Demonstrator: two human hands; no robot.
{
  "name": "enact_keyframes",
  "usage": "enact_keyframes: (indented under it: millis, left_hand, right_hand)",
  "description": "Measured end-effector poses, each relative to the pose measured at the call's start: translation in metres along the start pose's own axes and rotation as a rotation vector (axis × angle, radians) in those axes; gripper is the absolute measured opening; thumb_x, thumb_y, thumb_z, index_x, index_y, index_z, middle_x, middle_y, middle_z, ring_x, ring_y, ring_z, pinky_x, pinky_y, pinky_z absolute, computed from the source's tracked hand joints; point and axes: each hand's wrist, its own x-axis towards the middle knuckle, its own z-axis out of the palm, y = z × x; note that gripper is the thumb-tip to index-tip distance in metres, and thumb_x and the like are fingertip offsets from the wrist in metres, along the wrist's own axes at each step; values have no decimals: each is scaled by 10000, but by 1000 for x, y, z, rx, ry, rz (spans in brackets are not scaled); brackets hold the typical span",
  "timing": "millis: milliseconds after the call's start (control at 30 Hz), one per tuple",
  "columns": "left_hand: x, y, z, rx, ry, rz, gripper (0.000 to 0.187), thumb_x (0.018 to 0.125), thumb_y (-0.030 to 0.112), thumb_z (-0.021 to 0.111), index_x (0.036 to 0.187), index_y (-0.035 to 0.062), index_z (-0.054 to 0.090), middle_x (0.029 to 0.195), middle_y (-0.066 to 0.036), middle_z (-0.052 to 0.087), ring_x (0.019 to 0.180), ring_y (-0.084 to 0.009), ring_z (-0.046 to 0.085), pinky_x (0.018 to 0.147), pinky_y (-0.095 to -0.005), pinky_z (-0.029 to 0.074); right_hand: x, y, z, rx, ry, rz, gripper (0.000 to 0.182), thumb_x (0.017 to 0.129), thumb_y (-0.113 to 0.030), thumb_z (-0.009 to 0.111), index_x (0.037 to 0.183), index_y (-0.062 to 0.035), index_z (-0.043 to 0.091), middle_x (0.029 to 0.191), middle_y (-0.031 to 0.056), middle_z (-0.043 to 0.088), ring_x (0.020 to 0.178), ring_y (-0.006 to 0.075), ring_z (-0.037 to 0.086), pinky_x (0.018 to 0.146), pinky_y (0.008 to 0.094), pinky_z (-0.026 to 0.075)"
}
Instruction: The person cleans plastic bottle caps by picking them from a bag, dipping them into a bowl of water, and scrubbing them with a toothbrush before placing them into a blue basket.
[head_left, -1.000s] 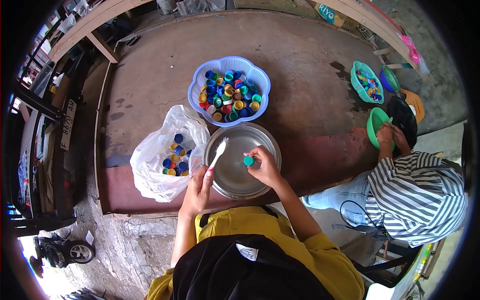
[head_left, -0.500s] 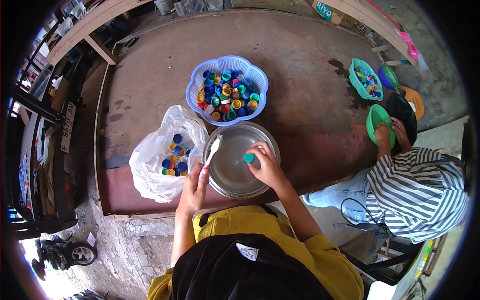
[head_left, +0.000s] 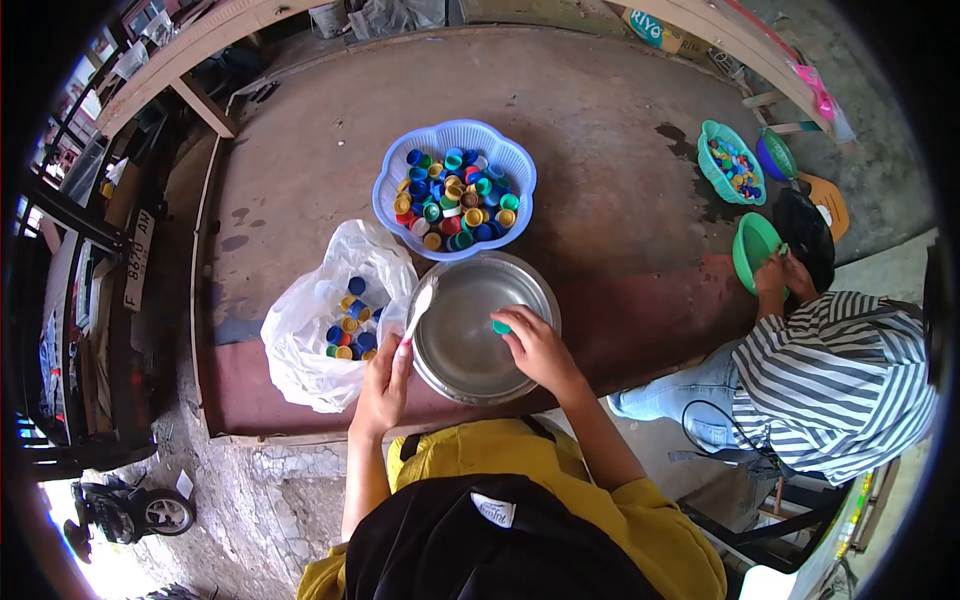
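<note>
My left hand [head_left: 380,392] is closed round the handle of a white toothbrush [head_left: 421,305], whose bristle end points up over the left rim of a metal basin [head_left: 462,350]. Over the basin's right side, my right hand [head_left: 541,352] pinches a green bottle cap [head_left: 500,327], partly hidden by the fingers. The basin appears to hold clear water. Behind it stands a blue-violet plastic basket [head_left: 386,172] full of coloured bottle caps [head_left: 458,200]. To the left sits an open white plastic bag [head_left: 300,310] with several blue, yellow and other caps inside.
At right, a person in a striped top [head_left: 835,380] works with both hands at a green bowl [head_left: 752,238]. A teal basket of caps [head_left: 712,178] and a black bag [head_left: 803,228] are nearby. The low brown table [head_left: 620,130] has a raised left edge.
My right hand has turned so its fingers cover more of the green cap. The toothbrush has dipped slightly in my left hand. The co-worker's hands have shifted slightly at the green bowl.
</note>
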Motion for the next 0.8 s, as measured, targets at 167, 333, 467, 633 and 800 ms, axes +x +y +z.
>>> enact_keyframes:
  millis: [167, 333, 467, 633, 800]
  left_hand:
    - [0, 1, 1, -41, 16, -15, 261, 950, 202, 378, 794, -2, 427, 593, -40, 407, 563, -113, 356, 523, -259, 332]
    - [3, -5, 6, -44, 8, -32, 258, 950, 200, 378, 794, 0, 427, 593, -40, 397, 562, -116, 351, 523, -260, 327]
    - [2, 3, 5, -35, -4, -23, 259, 947, 202, 387, 791, 0, 428, 592, -43, 392, 565, -116, 355, 527, -264, 328]
    - [2, -2, 13, -7, -47, -22, 263, 945, 218, 400, 808, -3, 440, 589, -59, 391, 572, -118, 351, 532, -274, 334]
    - [-1, 5, 21, 68, -145, -7, 249, 941, 219, 413, 844, -7, 447, 575, -83, 383, 565, -129, 342, 530, -285, 336]
  right_hand:
    - [8, -25, -30, 10, 144, -25, 323, 732, 34, 585, 1037, -57, 530, 998, 110, 556, 875, 294, 577, 700, 367, 499]
    - [-1, 10, 2, -10, 102, 91, 337, 707, 18, 638, 1028, -34, 548, 970, 139, 576, 889, 319, 579, 774, 346, 476]
    - [4, -5, -14, -20, 232, -12, 408, 727, 3, 614, 1116, -49, 501, 1000, 154, 563, 907, 332, 561, 777, 378, 466]
    - [1, 4, 1, -33, 163, 117, 410, 713, 2, 632, 1105, -41, 518, 1008, 161, 579, 931, 335, 569, 785, 382, 471]
    - [-2, -1, -9, -13, 218, -9, 535, 675, 15, 635, 1179, -26, 461, 992, 143, 595, 911, 303, 589, 779, 367, 474]
